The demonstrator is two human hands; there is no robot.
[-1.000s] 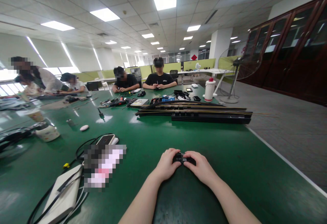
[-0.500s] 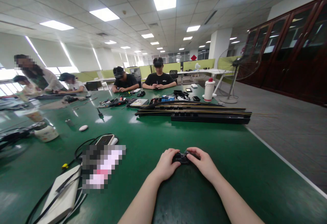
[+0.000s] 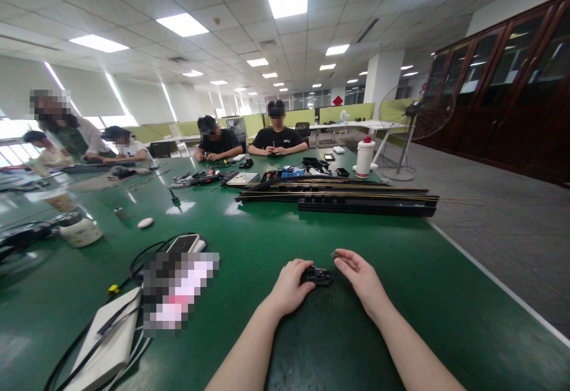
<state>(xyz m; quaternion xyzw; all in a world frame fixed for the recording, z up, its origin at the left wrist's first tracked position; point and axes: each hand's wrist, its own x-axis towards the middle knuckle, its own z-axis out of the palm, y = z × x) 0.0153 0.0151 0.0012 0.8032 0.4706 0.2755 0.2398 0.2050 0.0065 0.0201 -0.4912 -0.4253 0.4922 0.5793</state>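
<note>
My left hand (image 3: 294, 284) is closed on the left end of a small black part (image 3: 319, 276) with a ridged, uneven top, holding it low over the green table (image 3: 378, 331). To its right, apart from the black part, my right hand (image 3: 358, 275) pinches a small greyish piece (image 3: 333, 255) between thumb and fingertips. Too little of that piece shows to tell its kind. The fingers hide the left end of the black part.
Long black strips (image 3: 369, 205) with thin brass-coloured rods lie across the table ahead. Behind them stands a white bottle (image 3: 365, 158) with a red cap. On the left are a phone (image 3: 182, 244), a white box (image 3: 107, 337) with cables and a white jar (image 3: 80, 230). Several people sit or stand beyond.
My right hand has moved right, away from the black part, with the small greyish piece in its fingertips. The left hand has stayed in place on the black part.
</note>
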